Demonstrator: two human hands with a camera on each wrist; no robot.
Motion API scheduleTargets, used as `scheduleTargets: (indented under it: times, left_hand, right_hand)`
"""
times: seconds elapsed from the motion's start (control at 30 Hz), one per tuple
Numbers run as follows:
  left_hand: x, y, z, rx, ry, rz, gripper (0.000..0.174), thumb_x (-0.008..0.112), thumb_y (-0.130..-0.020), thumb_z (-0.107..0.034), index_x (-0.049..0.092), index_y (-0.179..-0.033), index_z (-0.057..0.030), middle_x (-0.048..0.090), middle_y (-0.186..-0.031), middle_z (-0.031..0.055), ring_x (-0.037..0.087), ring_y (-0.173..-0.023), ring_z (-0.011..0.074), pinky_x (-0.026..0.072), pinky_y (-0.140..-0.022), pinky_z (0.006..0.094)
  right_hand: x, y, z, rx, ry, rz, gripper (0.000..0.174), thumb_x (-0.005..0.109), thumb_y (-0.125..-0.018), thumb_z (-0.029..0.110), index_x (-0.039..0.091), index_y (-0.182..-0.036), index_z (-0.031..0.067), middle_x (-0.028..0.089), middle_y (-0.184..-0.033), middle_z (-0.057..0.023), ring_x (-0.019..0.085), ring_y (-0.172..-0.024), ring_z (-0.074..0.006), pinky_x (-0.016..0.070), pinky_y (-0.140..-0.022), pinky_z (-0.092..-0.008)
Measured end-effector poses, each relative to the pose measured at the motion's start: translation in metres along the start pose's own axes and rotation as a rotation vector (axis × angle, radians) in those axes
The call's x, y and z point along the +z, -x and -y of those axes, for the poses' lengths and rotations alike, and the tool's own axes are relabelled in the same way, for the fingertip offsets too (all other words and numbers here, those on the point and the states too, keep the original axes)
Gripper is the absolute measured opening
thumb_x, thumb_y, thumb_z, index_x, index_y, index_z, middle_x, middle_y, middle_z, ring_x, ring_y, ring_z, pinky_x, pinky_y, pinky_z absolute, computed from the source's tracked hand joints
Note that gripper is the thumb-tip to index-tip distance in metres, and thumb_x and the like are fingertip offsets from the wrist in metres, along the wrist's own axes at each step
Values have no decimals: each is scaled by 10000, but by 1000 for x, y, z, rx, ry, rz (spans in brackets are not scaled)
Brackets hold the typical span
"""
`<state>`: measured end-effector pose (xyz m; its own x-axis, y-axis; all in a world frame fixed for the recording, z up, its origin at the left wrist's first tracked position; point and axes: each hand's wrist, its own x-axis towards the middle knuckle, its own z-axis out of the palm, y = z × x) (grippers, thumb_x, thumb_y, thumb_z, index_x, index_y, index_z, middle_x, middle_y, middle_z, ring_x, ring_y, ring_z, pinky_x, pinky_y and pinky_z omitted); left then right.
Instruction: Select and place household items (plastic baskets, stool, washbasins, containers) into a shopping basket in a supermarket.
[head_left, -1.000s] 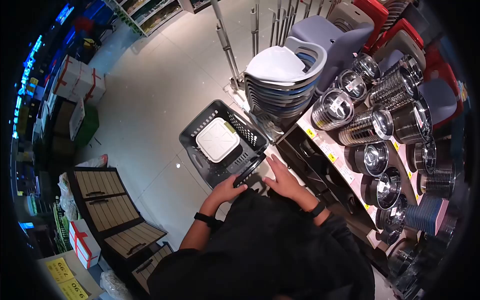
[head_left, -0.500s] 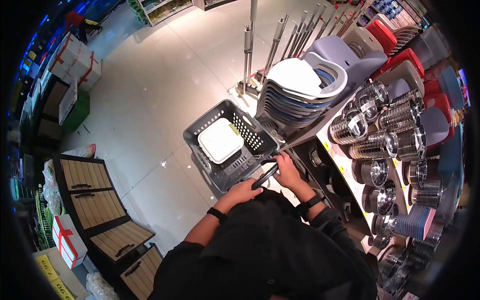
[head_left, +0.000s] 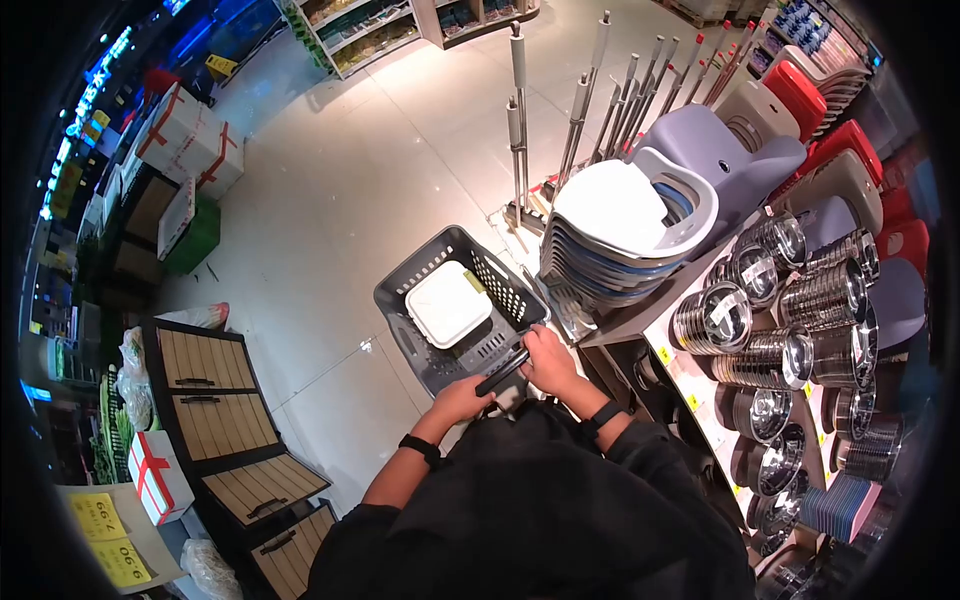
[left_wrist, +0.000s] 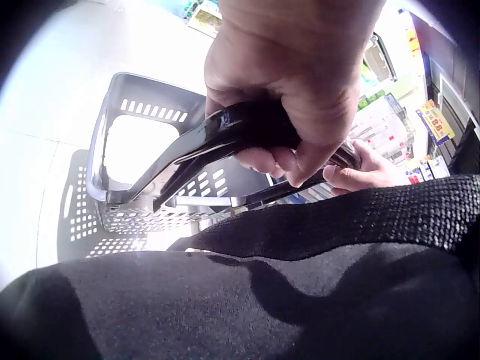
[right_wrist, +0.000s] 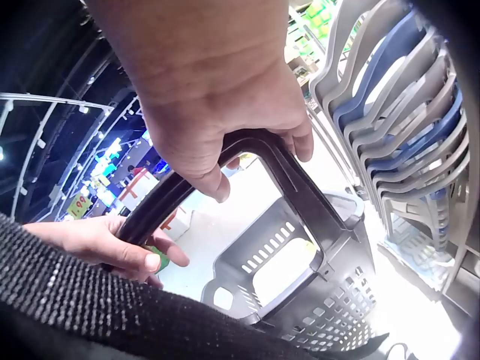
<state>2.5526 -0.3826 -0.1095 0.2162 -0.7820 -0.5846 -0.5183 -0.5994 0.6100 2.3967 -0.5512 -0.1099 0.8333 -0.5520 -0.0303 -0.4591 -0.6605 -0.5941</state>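
A dark grey shopping basket [head_left: 440,372] with perforated sides stands in front of me, holding a white square lidded container [head_left: 447,305] that has an olive-green tab. Its black handle [head_left: 503,372] is raised on my side. My left hand [head_left: 460,398] grips the handle's left end, fingers curled under it in the left wrist view. At the other end, my right hand [head_left: 548,360] wraps round the handle's corner [right_wrist: 251,140], as the right wrist view shows. Both wrists wear black bands.
To the right, stacked stools [head_left: 615,210] adjoin a shelf of steel bowls [head_left: 765,415]. Mop poles [head_left: 518,120] stand beyond them. At left are wooden slatted cabinets [head_left: 225,420] and white boxes with red tape [head_left: 180,130]. Pale tiled floor [head_left: 330,220] lies ahead.
A second ago both hands hovered apart beside the handle; now both grip it. The handle has come up toward me. The view has shifted, with the basket lower in frame.
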Motion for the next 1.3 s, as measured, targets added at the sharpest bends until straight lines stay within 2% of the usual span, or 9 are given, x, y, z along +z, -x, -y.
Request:
scheduleTargets:
  times: [0.13, 0.2, 0.37, 0.53, 0.73, 0.83, 0.93, 1.3]
  left_hand:
    - [-13, -9, 7, -79, -6, -79, 388, 666, -827, -418, 668, -1125, -170, 699, -1013, 143, 657, -962, 356, 525, -818, 454]
    - [-21, -14, 13, -93, 14, -165, 356, 706, -807, -371, 684, -1085, -149, 706, -958, 140, 668, -924, 343, 521, -794, 427]
    - [-46, -23, 26, -102, 2, -160, 355, 711, -801, -362, 688, -1088, -155, 709, -949, 135, 674, -911, 337, 523, -793, 432]
    - [-69, -38, 47, -17, -27, -184, 356, 703, -798, -383, 691, -1082, -167, 707, -932, 139, 670, -906, 348, 520, -792, 443]
    - [-109, -56, 57, 42, -55, -84, 431, 672, -815, -462, 671, -1122, -159, 705, -947, 150, 668, -917, 352, 524, -798, 451]
    - [-132, -66, 61, 17, -37, 9, 364, 636, -821, -412, 668, -1109, -190, 705, -982, 135, 668, -930, 349, 528, -794, 462]
    - [-144, -79, 75, 103, -86, -45, 344, 629, -819, -396, 666, -1091, -188, 705, -976, 129, 666, -922, 355, 525, -785, 467]
    - [-192, -116, 102, 145, -55, -28, 383, 671, -801, -371, 655, -1122, -164, 705, -999, 139, 664, -955, 348, 526, -810, 463]
  right_hand:
    - [2, -22, 3, 13, -6, 47, 406, 699, -715, 93, 506, -1072, 64, 480, -1243, -204, 474, -1183, -393, 462, -913, -477]
    - [5, -35, 6, -1, -11, 56, 403, 692, -722, 105, 504, -1075, 59, 483, -1203, -198, 484, -1151, -386, 464, -895, -479]
    - [12, -55, 15, -3, -4, 61, 391, 689, -735, 113, 501, -1074, 59, 483, -1185, -191, 489, -1137, -384, 463, -893, -479]
    - [21, -78, 25, 8, -1, 32, 382, 684, -747, 120, 500, -1077, 66, 493, -1180, -186, 491, -1141, -386, 461, -900, -477]
    - [35, -108, 41, 69, 47, -48, 361, 665, -744, 87, 499, -1064, 85, 505, -1179, -169, 503, -1116, -374, 461, -895, -457]
    - [41, -122, 50, 171, 17, -43, 329, 667, -751, 81, 498, -1034, 72, 507, -1123, -183, 496, -1066, -387, 434, -898, -445]
    - [48, -139, 55, 157, 67, -63, 368, 677, -747, 94, 490, -1063, 79, 496, -1164, -175, 495, -1109, -382, 445, -919, -452]
    - [61, -187, 70, 209, 61, -106, 346, 659, -750, 74, 499, -1055, 51, 501, -1112, -200, 488, -1086, -399, 431, -930, -441]
